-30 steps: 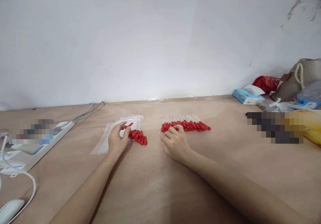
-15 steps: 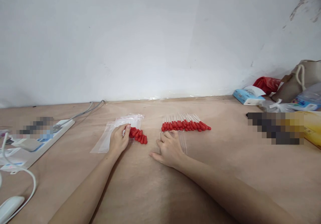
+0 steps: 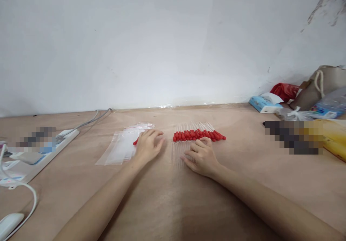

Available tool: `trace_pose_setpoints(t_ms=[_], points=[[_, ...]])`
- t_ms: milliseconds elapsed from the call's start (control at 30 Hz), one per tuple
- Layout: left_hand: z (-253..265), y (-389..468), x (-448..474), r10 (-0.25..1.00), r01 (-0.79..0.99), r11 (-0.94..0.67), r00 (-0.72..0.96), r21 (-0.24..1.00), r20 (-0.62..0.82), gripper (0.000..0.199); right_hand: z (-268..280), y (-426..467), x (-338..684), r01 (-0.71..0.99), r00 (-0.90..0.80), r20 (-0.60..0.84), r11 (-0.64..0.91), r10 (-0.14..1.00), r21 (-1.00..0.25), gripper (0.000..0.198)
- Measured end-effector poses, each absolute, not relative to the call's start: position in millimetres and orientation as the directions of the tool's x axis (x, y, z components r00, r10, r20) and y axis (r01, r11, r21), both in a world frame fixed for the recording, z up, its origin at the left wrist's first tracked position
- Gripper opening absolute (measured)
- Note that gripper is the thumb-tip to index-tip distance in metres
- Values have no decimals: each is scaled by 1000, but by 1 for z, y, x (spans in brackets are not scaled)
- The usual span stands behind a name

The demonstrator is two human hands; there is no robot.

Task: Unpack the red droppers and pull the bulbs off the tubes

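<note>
My left hand point(image 3: 148, 145), fingers and thumb apart, hovers over a pile of small red rubber bulbs point(image 3: 135, 141); it hides most of them. Under and beside that pile lie clear plastic zip bags point(image 3: 115, 149). To the right is a row of droppers with red rubber bulbs point(image 3: 198, 135). Some of their thin clear tubes point(image 3: 198, 125) point toward the wall, and others point(image 3: 177, 154) point toward me. Over the near tubes rests my right hand point(image 3: 201, 156), its fingers bent and the thumb apart, with nothing visible in its grasp.
A white power strip point(image 3: 52, 152) with plugs and cables lies at left. On the right are a blue tissue box point(image 3: 265, 104), a red bag point(image 3: 285, 91), a grey-brown bag point(image 3: 309, 86), a knotted clear bag point(image 3: 297, 114) and a yellow package point(image 3: 335, 140). A white wall stands behind the table.
My left hand has moved right, away from the bags and over the loose bulbs. My right hand has slid right along the row, uncovering more near tubes.
</note>
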State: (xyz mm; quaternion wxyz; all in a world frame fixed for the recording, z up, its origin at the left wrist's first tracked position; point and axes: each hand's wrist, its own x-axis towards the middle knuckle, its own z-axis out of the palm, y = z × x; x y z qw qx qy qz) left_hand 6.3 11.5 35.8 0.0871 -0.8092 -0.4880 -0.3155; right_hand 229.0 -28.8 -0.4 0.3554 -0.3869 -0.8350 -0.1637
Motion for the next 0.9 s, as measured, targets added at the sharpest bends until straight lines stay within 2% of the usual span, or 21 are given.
trace_pose_setpoints(t_ms=[100,233,700,900], points=[[31,21,33,735,781,-584,394,220,552,17,-4,-30,245,789,-405,742,614,534,-11,26],[19,36,52,752,734,-603,393,312,529,20,-8,-30,250,815,-329,763,575,557,-69,23],[2,45,64,882,683,-434,187,587,433,14,-11,-29,248,796,-340,747,598,571,-95,24],[6,44,67,898,679,-364,73,638,434,17,-12,-29,248,788,-341,746,606,573,-105,24]])
